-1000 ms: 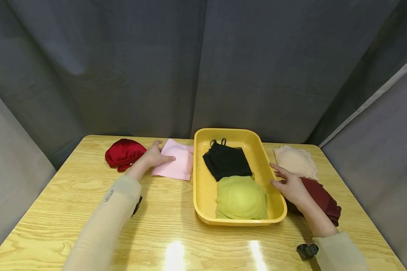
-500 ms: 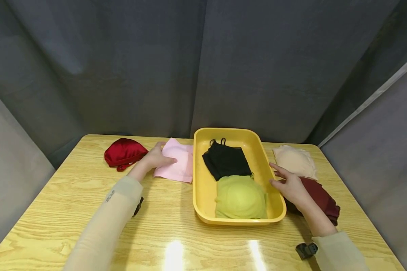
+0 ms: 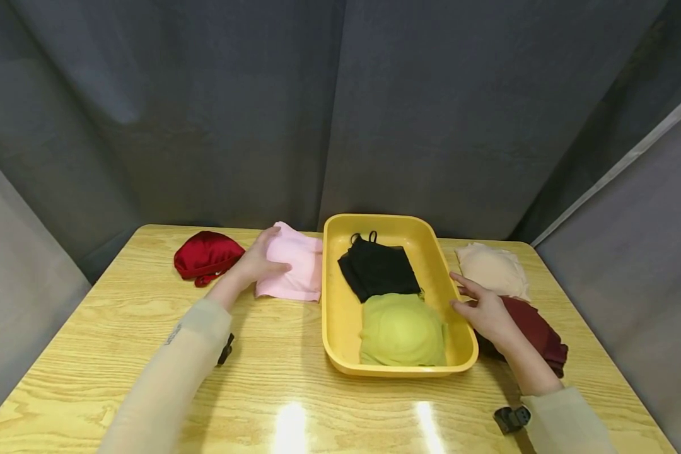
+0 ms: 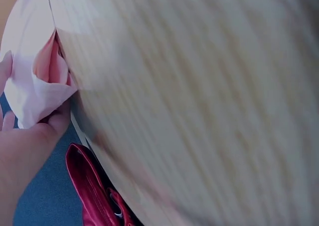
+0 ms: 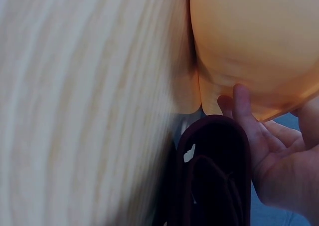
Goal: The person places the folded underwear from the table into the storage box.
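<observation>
My left hand (image 3: 261, 257) holds a folded pink bra (image 3: 296, 268) at its left side. In the left wrist view the pink fabric (image 4: 42, 71) lies between the thumb and fingers, a fold gaping. Its right edge meets the yellow tray (image 3: 331, 315). Inside the tray sit a black strapped top (image 3: 383, 271) and a lime-green bra (image 3: 403, 331). Loosely spread, the fingers of my right hand (image 3: 488, 315) touch the tray's right side; the right wrist view shows fingertips against its outer wall (image 5: 259, 46). A maroon bra (image 3: 536, 334) lies partly behind that hand.
A red satin bra (image 3: 207, 255) lies left of the left hand. At the back right is a beige bra (image 3: 494, 270). The wooden table (image 3: 261, 391) ends against grey curtains (image 3: 232, 126), and grey panels stand at both sides.
The pink bra first shifted slightly right; now its far edge sits higher, with my left hand a little farther forward and left. My right hand and the tray stay almost in place.
</observation>
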Available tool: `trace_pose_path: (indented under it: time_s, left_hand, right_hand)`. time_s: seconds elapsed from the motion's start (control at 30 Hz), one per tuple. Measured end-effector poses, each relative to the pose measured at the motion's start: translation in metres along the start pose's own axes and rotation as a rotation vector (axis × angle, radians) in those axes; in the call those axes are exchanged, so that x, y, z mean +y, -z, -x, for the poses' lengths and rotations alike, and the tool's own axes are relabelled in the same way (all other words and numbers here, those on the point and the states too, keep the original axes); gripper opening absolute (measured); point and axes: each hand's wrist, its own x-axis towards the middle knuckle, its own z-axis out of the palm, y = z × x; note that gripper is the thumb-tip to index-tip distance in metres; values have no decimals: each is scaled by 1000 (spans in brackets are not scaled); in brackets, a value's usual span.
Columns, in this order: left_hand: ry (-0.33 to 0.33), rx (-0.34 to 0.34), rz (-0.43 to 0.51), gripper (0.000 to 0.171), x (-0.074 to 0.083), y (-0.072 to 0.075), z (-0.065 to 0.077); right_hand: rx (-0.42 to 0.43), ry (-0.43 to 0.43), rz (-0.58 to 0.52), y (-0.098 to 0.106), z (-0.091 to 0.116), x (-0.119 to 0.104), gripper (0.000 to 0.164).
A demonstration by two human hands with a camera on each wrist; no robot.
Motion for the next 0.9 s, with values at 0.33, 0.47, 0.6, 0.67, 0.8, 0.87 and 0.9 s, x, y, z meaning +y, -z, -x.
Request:
trace_pose_path:
  time_s: [0.33,0.47,0.6,0.67,0.8,0.87,0.9]
  left_hand:
    - [16,17,-16,63,3,6,5]
    - [2,31,-19,62,8,7,8]
    - [-20,36,-18,61,15,7,12]
    - [-17,34,-5,60,16,7,15]
    - [-7,31,14,60,16,9,17]
    - [4,35,15,60,16,10,19]
    - [10,36,13,61,17,10,20]
  right_hand:
    - [1,0,-3,-1,1,-1,59]
    - [3,-2,3,-1,1,-1,59]
    - [6,-3,10,0,2,-2,59]
    - [6,-4,13,0,2,-2,59]
    - [3,-6,17,0,2,-2,59]
    - [2,-7,18,0,2,-2,59]
    - [2,-7,17,0,1,-2,59]
